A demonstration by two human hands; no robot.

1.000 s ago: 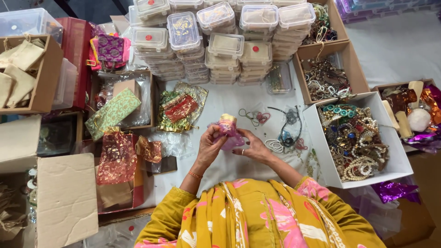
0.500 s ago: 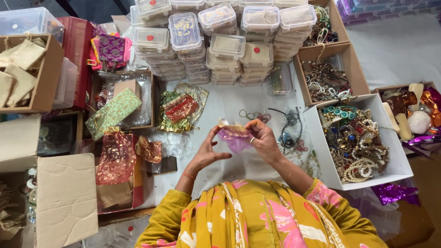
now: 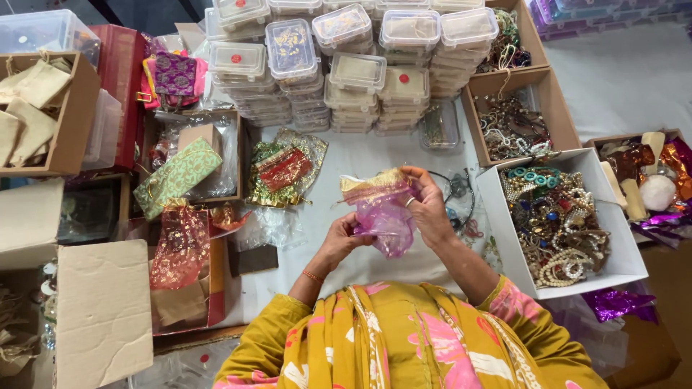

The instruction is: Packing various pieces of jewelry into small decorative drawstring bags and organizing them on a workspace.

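A sheer pink pouch [image 3: 382, 210] with a gold top band hangs between my two hands above the white table. My right hand [image 3: 429, 209] grips its top right edge near the gold band. My left hand [image 3: 346, 236] holds its lower left side, fingers curled on the fabric. The pouch's mouth points up and away from me. What is inside the pouch cannot be made out.
A white box [image 3: 620, 252] of mixed bead jewellery stands at the right, a brown box [image 3: 555, 97] of jewellery behind it. Stacked clear lidded containers [image 3: 346, 65] line the back. Red and green pouches [image 3: 285, 169] lie at the left, with cardboard boxes [image 3: 79, 108] beyond.
My hands have shifted on the pouch: it now hangs open and spread wider, with the right hand higher at the top band and the left hand lower on its side.
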